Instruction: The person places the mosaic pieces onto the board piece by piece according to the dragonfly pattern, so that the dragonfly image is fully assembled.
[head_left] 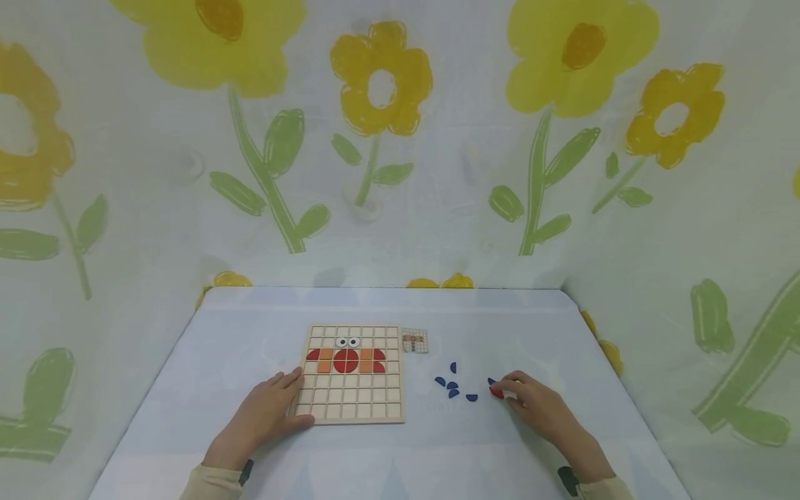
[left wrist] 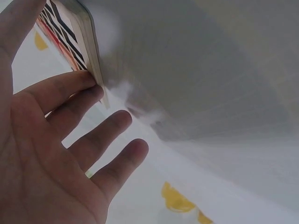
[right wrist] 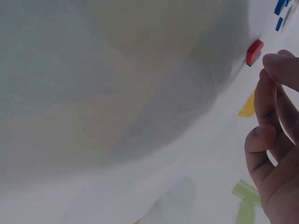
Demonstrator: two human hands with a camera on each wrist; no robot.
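A wooden grid board (head_left: pixel 350 396) lies on the table, a little left of centre. Two eye pieces (head_left: pixel 348 342), a red circle (head_left: pixel 346 360) and orange and red pieces sit in its upper rows. My left hand (head_left: pixel 265 410) rests at the board's lower left corner, fairly straight fingers touching the side edge and thumb by the front edge. On the right, my right hand (head_left: pixel 531 403) is over a red half-round piece (head_left: pixel 496 392), fingers bent. In the right wrist view the red piece (right wrist: pixel 254 52) shows just beyond the fingertips. A blue piece (head_left: pixel 491 380) lies beside it.
Several blue half-round pieces (head_left: pixel 453 385) are scattered between the board and my right hand. A small pattern card (head_left: pixel 415 341) lies against the board's upper right side. Flower-printed cloth (head_left: pixel 437 243) hangs around the table's back and sides.
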